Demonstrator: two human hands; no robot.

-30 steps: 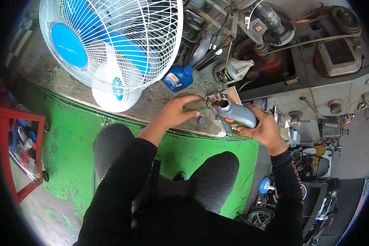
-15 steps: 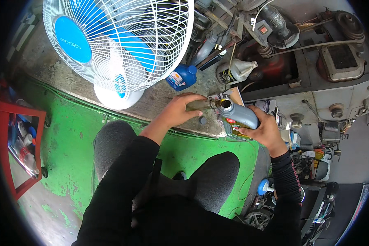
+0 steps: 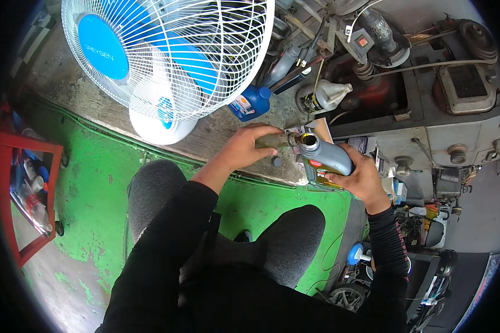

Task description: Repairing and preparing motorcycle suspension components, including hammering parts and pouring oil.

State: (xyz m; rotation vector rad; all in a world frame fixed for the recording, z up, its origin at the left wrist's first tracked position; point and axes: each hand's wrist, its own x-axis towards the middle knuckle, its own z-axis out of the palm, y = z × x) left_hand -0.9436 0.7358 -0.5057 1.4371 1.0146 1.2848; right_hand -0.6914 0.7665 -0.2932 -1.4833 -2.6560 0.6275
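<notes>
In my left hand (image 3: 243,149) lies a small translucent brownish bottle (image 3: 271,141), tipped sideways, its neck pointing right. My fingers wrap round its body. The neck reaches the open mouth of a grey plastic oil bottle (image 3: 334,156); I cannot tell whether the two touch. My right hand (image 3: 365,176) grips this oil bottle from its right side, tilting it so the mouth faces left and up. Its label is dark with a red patch. Whether liquid runs between the bottles is too small to make out. A small dark cap (image 3: 276,162) rests on the bench below the brownish bottle.
A white and blue fan (image 3: 164,119) stands on the concrete bench (image 3: 108,117) at left. Behind my hands are a blue jug (image 3: 251,104) and a whitish bottle (image 3: 322,95). Grey machinery (image 3: 422,147) fills the right. A red cart (image 3: 30,145) stands far left on the green floor (image 3: 94,205).
The whole view has shifted slightly, so the fan and bench things sit a little further right. Both hands keep their grips, and the bottles stay mouth to mouth.
</notes>
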